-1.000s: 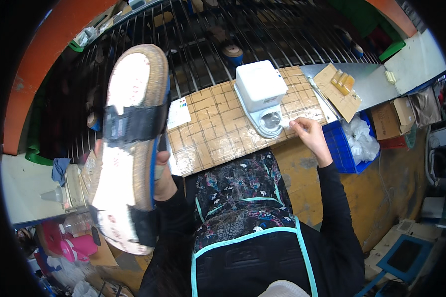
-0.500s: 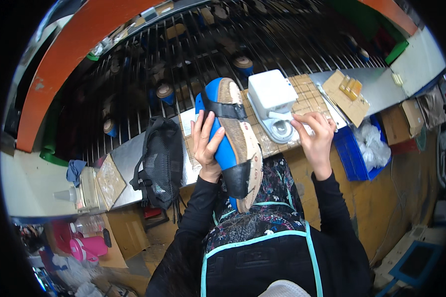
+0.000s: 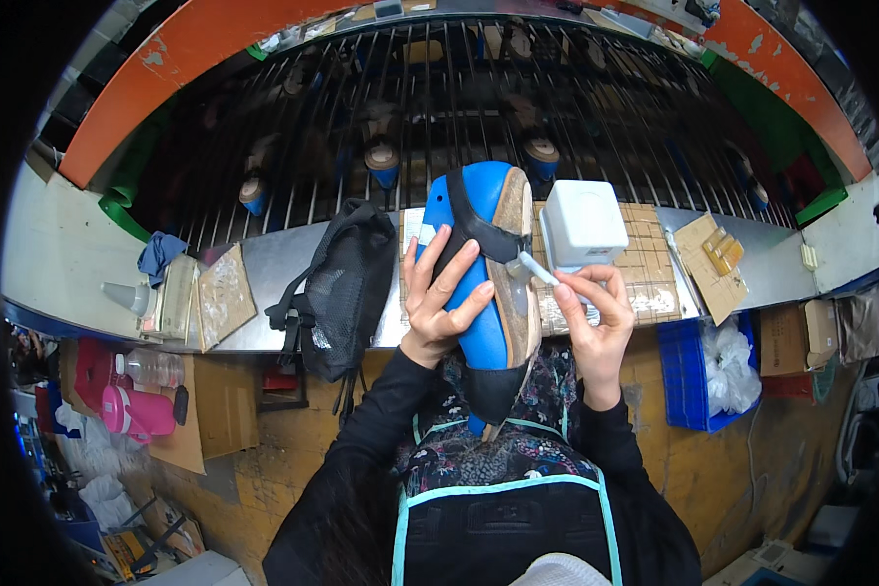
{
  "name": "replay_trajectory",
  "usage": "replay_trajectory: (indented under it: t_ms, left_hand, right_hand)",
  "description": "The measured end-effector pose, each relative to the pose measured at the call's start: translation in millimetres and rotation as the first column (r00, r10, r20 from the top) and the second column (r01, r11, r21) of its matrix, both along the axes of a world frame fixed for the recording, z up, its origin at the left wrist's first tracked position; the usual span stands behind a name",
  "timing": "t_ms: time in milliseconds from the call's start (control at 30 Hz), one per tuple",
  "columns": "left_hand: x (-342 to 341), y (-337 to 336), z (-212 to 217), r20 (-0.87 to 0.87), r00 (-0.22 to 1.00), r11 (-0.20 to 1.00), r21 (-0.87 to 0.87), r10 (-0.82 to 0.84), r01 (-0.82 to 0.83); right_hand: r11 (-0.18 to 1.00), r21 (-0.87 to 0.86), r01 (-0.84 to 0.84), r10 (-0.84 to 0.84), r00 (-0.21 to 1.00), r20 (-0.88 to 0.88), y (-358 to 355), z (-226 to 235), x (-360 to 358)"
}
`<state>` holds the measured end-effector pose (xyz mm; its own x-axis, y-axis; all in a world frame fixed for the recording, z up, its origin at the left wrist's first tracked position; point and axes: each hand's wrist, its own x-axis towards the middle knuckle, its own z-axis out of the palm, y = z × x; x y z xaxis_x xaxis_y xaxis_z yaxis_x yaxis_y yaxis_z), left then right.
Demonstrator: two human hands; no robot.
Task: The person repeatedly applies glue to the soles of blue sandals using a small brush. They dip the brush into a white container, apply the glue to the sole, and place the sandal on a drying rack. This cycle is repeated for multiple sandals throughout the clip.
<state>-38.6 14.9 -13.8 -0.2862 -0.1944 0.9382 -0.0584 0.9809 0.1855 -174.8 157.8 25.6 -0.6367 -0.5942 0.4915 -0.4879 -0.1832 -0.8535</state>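
While the left hand (image 3: 444,298) props the shoe (image 3: 488,342) up from the left, its back to the camera and its fingers fanned over the blue side, the right hand (image 3: 596,317) pinches a pale stick (image 3: 539,271) between thumb and fingertips. Both forearms come up from below, angled inward, the right wrist raised and its fingers bent toward the shoe. The shoe is held over the near edge of the surface (image 3: 273,264), its upper part in front of the mat (image 3: 649,249) and its lower end over the apron (image 3: 439,469). Its long axis runs nearly upright in view, leaning a little, one end pointing to the far rack (image 3: 439,107) and the other down toward the person's lap. The blue side faces left and up; the cork edge (image 3: 520,317) faces right. The stick slants up and left, its tip at the cork by the upper black strap (image 3: 471,220); firm contact is hard to tell. A white box (image 3: 584,230) stands on the mat, just right of the shoe, and a black bag (image 3: 342,293) hangs over the surface's near edge to the left.
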Motion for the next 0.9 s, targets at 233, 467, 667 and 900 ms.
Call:
replay_trajectory:
  t_ms: [233,467,667,900]
  left_hand:
    - [6,2,7,0.021,1.0,0.999,-0.036,-0.005,0.006]
    - [8,0,11,0.012,0.999,0.999,-0.036,-0.037,0.038]
    - [8,-2,13,0.014,0.999,0.998,-0.053,-0.032,0.033]
    - [8,-1,13,0.035,0.999,0.998,-0.045,-0.029,0.031]
  right_hand:
    - [0.99,-0.012,0.138,-0.137,0.965,-0.225,-19,19,-16]
    - [0.95,-0.125,0.286,-0.311,0.834,-0.456,-33,35,-27]
    - [0.974,-0.105,0.2,-0.225,0.835,-0.501,-25,33,-27]
    - [0.984,-0.037,0.171,-0.167,0.855,-0.491,-13,32,-23]
